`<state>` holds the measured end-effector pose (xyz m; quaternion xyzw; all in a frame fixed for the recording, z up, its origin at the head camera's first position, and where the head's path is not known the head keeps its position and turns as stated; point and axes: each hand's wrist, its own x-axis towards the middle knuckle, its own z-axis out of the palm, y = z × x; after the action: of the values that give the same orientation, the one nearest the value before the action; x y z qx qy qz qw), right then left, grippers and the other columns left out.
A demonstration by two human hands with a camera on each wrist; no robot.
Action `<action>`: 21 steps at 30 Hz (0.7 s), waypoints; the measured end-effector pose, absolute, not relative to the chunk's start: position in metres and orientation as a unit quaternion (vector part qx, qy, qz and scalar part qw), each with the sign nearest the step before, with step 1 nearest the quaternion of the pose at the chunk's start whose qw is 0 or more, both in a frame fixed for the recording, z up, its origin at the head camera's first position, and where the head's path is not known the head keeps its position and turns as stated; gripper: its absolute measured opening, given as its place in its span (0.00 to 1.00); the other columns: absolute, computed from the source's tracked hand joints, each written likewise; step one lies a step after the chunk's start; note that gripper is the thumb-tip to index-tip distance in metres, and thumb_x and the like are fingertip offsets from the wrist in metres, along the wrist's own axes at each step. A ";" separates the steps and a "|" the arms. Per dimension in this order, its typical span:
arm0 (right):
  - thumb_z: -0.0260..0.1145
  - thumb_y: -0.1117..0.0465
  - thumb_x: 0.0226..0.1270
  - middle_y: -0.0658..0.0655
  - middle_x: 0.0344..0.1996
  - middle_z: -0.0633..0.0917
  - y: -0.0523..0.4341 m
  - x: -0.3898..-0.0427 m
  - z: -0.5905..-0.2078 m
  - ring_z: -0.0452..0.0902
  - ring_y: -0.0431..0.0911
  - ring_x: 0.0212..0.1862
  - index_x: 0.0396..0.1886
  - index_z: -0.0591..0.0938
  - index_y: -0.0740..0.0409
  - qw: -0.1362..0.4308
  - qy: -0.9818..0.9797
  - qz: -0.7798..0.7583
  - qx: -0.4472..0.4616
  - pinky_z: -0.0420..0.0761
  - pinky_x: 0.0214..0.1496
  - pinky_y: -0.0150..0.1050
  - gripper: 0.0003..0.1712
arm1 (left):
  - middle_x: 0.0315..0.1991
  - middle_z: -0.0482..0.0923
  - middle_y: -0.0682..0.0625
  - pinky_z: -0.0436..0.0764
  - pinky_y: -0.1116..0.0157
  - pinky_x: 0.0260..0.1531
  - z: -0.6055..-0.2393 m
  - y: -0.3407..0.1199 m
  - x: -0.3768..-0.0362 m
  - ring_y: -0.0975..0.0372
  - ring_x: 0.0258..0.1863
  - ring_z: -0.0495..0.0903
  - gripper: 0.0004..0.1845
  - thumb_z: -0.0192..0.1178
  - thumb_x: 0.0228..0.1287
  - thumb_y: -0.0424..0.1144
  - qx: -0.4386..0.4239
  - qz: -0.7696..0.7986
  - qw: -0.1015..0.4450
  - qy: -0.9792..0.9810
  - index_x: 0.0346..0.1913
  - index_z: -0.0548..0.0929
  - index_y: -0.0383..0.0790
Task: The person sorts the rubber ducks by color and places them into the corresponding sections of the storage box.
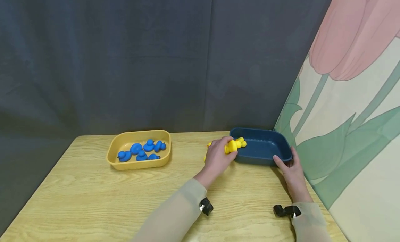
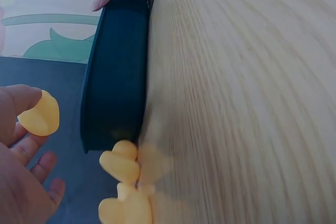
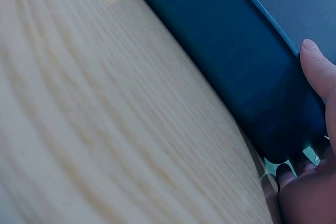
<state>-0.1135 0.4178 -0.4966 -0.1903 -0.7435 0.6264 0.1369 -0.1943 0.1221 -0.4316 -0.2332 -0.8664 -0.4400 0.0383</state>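
Note:
My left hand (image 1: 217, 155) pinches a yellow toy duck (image 2: 44, 114) between thumb and fingers, higher than the rim of the dark blue bin (image 1: 262, 161), at its left end. More small yellow ducks (image 1: 241, 142) show within the bin's left end in the head view. Other yellow ducks (image 2: 126, 203) lie on the table just outside that end, mostly hidden by my left hand in the head view. My right hand (image 1: 293, 176) grips the bin's right front corner, the thumb (image 3: 317, 69) on the rim and the other fingers around the end wall.
A yellow bin (image 1: 137, 166) stands at the left with several blue ducks (image 1: 135, 149) in it. Both bins are near the back edge of the wooden table (image 1: 93, 200), before a dark curtain (image 1: 156, 61). A wall with painted tulips (image 1: 359, 131) borders the right side.

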 end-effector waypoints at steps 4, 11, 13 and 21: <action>0.69 0.50 0.84 0.50 0.90 0.32 0.417 -0.114 -0.496 0.27 0.49 0.89 0.93 0.32 0.39 0.135 -0.741 0.630 -0.189 0.46 0.87 0.37 0.61 | 0.70 0.83 0.54 0.80 0.55 0.65 -0.434 0.133 -0.196 0.55 0.68 0.76 0.30 0.74 0.76 0.46 -0.234 -0.436 0.036 -0.869 0.77 0.79 0.52; 0.69 0.50 0.84 0.49 0.90 0.31 0.416 -0.113 -0.496 0.27 0.49 0.89 0.93 0.32 0.39 0.137 -0.742 0.629 -0.188 0.46 0.87 0.37 0.61 | 0.71 0.82 0.56 0.79 0.57 0.68 -0.437 0.147 -0.199 0.55 0.70 0.75 0.30 0.72 0.78 0.47 -0.231 -0.430 0.035 -0.872 0.78 0.78 0.54; 0.69 0.50 0.84 0.49 0.90 0.31 0.416 -0.113 -0.496 0.27 0.49 0.89 0.93 0.32 0.39 0.138 -0.741 0.630 -0.188 0.46 0.87 0.36 0.61 | 0.73 0.81 0.56 0.77 0.56 0.71 -0.438 0.150 -0.200 0.55 0.72 0.75 0.30 0.71 0.79 0.48 -0.236 -0.427 0.031 -0.872 0.78 0.77 0.54; 0.69 0.49 0.84 0.49 0.90 0.32 0.417 -0.113 -0.496 0.28 0.49 0.89 0.93 0.33 0.38 0.136 -0.747 0.622 -0.191 0.47 0.87 0.36 0.61 | 0.80 0.73 0.51 0.62 0.53 0.83 -0.443 0.151 -0.204 0.53 0.83 0.65 0.31 0.67 0.83 0.46 -0.253 -0.409 0.022 -0.877 0.82 0.74 0.54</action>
<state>-0.1127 0.4168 -0.4955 -0.1910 -0.7470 0.6221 0.1356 -0.2043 0.1510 -0.4429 -0.2527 -0.8767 -0.4087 0.0215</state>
